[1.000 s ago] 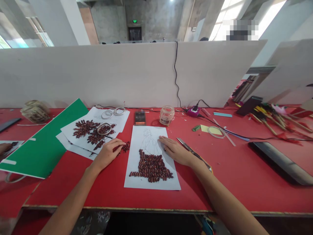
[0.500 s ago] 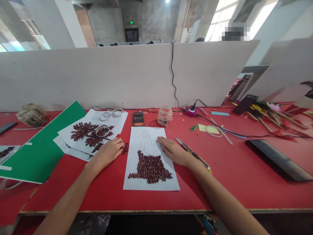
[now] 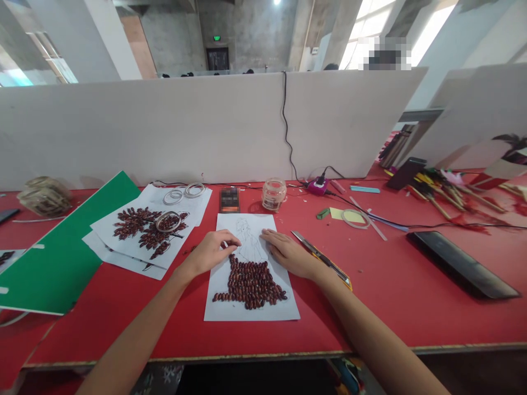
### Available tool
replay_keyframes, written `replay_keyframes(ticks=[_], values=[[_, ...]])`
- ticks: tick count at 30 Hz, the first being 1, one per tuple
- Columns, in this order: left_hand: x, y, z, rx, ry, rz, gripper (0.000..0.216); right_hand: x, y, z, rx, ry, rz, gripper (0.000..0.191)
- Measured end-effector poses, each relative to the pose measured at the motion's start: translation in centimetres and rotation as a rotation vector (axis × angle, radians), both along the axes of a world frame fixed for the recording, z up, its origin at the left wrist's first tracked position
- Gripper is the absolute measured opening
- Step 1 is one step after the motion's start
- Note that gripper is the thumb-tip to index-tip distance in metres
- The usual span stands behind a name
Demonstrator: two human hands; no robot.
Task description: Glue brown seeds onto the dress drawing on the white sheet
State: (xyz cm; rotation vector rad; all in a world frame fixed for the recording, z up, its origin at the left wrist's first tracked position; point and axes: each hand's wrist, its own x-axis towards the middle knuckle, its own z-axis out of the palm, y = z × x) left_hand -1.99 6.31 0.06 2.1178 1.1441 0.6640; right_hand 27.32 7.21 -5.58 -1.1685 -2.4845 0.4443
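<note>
A white sheet of paper [image 3: 212,310] with a pencil figure drawing lies in front of me. Rows of dark red beans [image 3: 251,282] cover the lower part of the figure. Over the sheet's left edge, my left hand [image 3: 212,251] pinches thumb and forefinger together beside the drawn figure, just above the beans. What sits between those fingertips, if anything, is too small to make out. My right hand [image 3: 290,255] lies flat across the sheet's right edge, fingers stretched out. A few loose beans [image 3: 188,250] show on the table, partly hidden by my left hand.
Left of the sheet are papers with a bean-covered tree [image 3: 138,224], tape rolls [image 3: 194,190] and a green board [image 3: 78,247]. A glass jar [image 3: 274,195] stands behind. A utility knife [image 3: 323,258], power adapter [image 3: 318,185] and black case [image 3: 461,263] lie to the right.
My left hand has moved right, from the loose beans beside the sheet onto the drawing. My right hand stays on the sheet's right edge. The view has shifted slightly.
</note>
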Motion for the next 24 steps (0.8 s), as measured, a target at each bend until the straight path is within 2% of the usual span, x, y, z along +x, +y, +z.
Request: replay_keyframes(ticks=[8, 12, 17, 24], values=[[0.7, 0.3, -1.4, -0.136, 0.043, 0.027, 0.018, -0.1, -0.1, 0.1, 0.002, -0.012, -0.01, 0.049], [0.9, 0.3, -1.4, -0.117, 0.085, -0.004, 0.017, -0.2, -0.2, 0.0, 0.009, -0.008, -0.011, 0.049], [0.8, 0.6, -1.4, -0.01, 0.194, 0.022, 0.016, -0.2, 0.0, -0.2, 0.016, 0.002, -0.01, 0.049], [0.4, 1.1, -1.5, -0.071, 0.226, -0.055, 0.013, -0.3, 0.0, -0.2, 0.009, -0.002, -0.019, 0.048]])
